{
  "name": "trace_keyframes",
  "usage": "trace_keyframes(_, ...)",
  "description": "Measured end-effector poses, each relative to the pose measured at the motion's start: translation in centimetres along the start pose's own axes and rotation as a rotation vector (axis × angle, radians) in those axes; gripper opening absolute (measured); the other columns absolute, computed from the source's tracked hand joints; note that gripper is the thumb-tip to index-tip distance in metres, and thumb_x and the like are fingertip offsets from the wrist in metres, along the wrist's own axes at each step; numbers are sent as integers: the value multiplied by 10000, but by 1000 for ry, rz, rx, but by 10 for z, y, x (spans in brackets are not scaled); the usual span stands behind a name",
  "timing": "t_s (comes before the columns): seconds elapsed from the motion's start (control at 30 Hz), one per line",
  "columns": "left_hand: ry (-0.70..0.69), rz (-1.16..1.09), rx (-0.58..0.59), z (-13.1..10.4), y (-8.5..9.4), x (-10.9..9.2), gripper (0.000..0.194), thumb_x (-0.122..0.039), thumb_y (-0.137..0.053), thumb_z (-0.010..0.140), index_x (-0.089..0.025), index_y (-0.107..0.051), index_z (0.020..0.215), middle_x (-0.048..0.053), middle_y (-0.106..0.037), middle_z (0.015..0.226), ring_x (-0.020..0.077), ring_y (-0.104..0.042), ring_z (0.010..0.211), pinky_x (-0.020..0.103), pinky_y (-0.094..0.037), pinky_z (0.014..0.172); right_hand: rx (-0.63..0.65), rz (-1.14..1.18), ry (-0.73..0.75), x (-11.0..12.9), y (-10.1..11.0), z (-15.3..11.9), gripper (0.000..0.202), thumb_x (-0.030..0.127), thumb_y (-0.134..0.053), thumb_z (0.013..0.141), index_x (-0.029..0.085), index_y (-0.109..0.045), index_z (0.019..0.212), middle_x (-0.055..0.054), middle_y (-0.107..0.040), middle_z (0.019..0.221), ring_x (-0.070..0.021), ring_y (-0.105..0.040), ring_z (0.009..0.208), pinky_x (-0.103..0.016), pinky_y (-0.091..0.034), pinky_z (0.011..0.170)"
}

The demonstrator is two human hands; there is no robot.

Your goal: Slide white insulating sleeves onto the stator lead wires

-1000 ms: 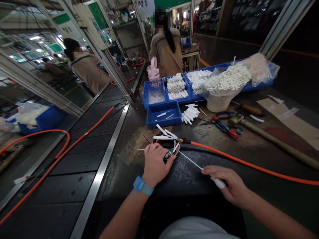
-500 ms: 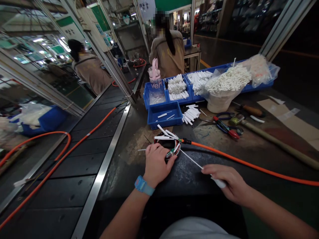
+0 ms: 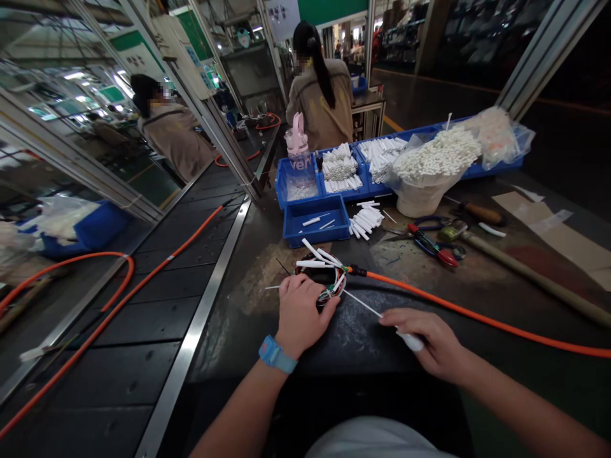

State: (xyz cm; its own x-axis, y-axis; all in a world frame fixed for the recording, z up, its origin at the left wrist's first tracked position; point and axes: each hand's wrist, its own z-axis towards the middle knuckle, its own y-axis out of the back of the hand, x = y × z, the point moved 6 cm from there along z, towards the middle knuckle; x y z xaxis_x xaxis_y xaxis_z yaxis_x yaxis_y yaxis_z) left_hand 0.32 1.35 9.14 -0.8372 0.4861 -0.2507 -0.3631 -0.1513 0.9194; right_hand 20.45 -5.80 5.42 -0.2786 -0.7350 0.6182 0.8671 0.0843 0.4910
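My left hand (image 3: 303, 310), with a blue watch at the wrist, is closed on a round wire bundle (image 3: 338, 285) at the end of an orange cable (image 3: 429, 299). Several white sleeves (image 3: 317, 262) stick out on the bundle's far side. My right hand (image 3: 424, 340) grips a thin white strand (image 3: 363, 301) that runs to the bundle. A white piece (image 3: 410, 341) shows beneath its fingers; whether it is part of the strand's end I cannot tell.
Blue bins (image 3: 344, 186) of white tubes and a small blue tray (image 3: 316, 224) stand behind. Pliers (image 3: 434, 247) and a hammer (image 3: 477, 240) lie right. A conveyor (image 3: 128, 318) runs along the left. Two people sit beyond.
My right hand has moved slightly left and up, closer to the bundle, with the strand still in its grip. My left hand has hardly moved. On the conveyor, a white cable end has shifted left.
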Motion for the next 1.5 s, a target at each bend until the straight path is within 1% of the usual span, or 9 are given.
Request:
trace_keyframes(0.17, 19, -15, -111, 2, 3, -5, 187, -339, -553, 861, -254, -671, 977, 30, -684, 928, 255, -493, 1057, 489, -300, 946, -10, 147, -173, -28, -29, 46, 202, 90, -452, 849, 220, -562, 957, -70, -635, 1096, -177, -590, 1029, -335, -465, 897)
trace_keyframes(0.27, -75, -115, -217, 4, 3, -9, 177, -245, -542, 875, -253, -677, 988, 25, -691, 942, 195, -543, 988, 378, -396, 863, -113, 328, -392, -49, -45, 63, 52, 186, -558, 831, 210, -598, 853, -43, -652, 921, -177, -607, 888, -342, -476, 860)
trace_keyframes(0.37, -218, -131, -211, 10, 3, -15, 215, -162, -500, 881, -226, -679, 982, 30, -687, 912, 144, -579, 851, 285, -446, 736, -187, 424, -496, -58, -52, 65, 103, 282, -611, 817, 209, -563, 871, -23, -637, 838, -163, -616, 782, -325, -519, 763)
trace_keyframes(0.6, -288, 178, -120, 24, 8, -21, 211, -184, -466, 891, -185, -650, 994, 48, -654, 858, 199, -561, 822, 324, -451, 695, -253, 606, -601, -59, -52, 59, 270, 382, -700, 740, 208, -515, 832, -15, -629, 833, -150, -634, 778, -314, -530, 765)
trace_keyframes(0.9, -445, 98, -97, 19, 3, -37, 194, -163, -456, 895, -154, -634, 972, 50, -654, 874, 187, -559, 805, 318, -476, 715, -314, 616, -634, -64, -55, 58, 282, 365, -728, 685, 211, -514, 784, 15, -585, 761, -137, -579, 711, -283, -499, 701)
trace_keyframes(1.03, -370, -198, -65, 15, 6, -34, 190, -167, -533, 853, -184, -624, 1019, 45, -647, 944, 166, -564, 886, 295, -490, 781, -279, 573, -591, -53, -47, 59, 234, 301, -711, 695, 204, -509, 761, 3, -589, 806, -150, -571, 761, -282, -481, 723)
trace_keyframes(1.23, -332, -227, -128, 13, 6, -27, 159, -147, -508, 858, -199, -646, 917, 45, -649, 902, 162, -576, 849, 305, -492, 753, 51, 365, -594, -42, -45, 63, 229, 349, -557, 831, 171, -582, 691, -1, -586, 680, -157, -538, 670, -270, -431, 635)
trace_keyframes(1.4, -151, -124, -196, 9, 6, -15, 147, -183, -527, 824, -205, -626, 930, 68, -635, 1025, 215, -571, 954, 383, -470, 815, 9, 419, -582, -36, -33, 56, 292, 377, -503, 853, 169, -634, 695, -37, -642, 718, -180, -592, 704, -294, -457, 672)
trace_keyframes(1.5, -78, -44, -163, 5, -8, -8, 204, -271, -597, 771, -176, -611, 951, 70, -647, 874, 232, -588, 830, 428, -468, 808, -72, 462, -618, -37, -34, 76, 253, 354, -514, 814, 173, -646, 698, -45, -658, 735, -184, -609, 710, -291, -476, 668)
